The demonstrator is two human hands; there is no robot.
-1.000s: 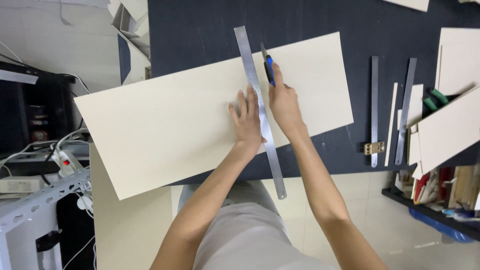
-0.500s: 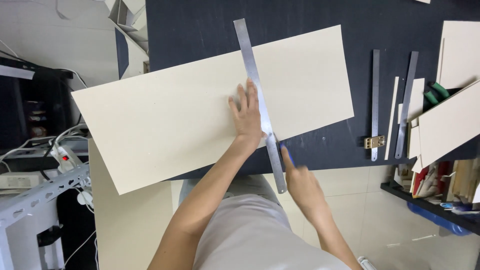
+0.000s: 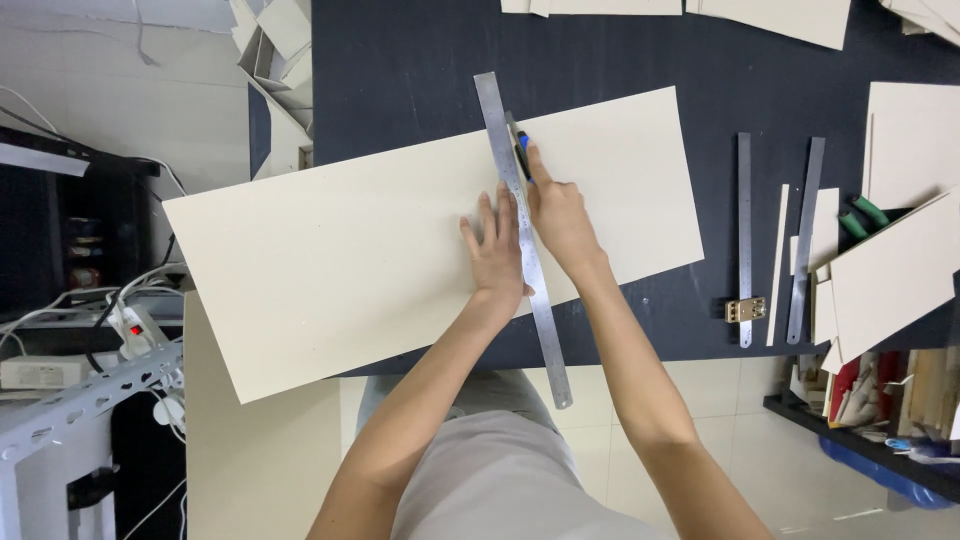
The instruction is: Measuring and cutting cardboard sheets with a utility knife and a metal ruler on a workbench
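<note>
On the cardboard [image 3: 400,260], your left hand [image 3: 495,250] lies flat, fingers spread, pinning the ruler [image 3: 525,240]. Your right hand [image 3: 560,215] is clamped on a blue knife [image 3: 520,140] against the ruler's right edge.

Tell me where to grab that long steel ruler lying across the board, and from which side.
Take the steel ruler by its near end, which overhangs the dark table edge toward the person, coming from below and in front. That end sticks out free of the board, so fingers can probably close around it. Elsewhere it lies flat, pinned by the left hand, with the right hand and blue knife along its right edge.
</note>
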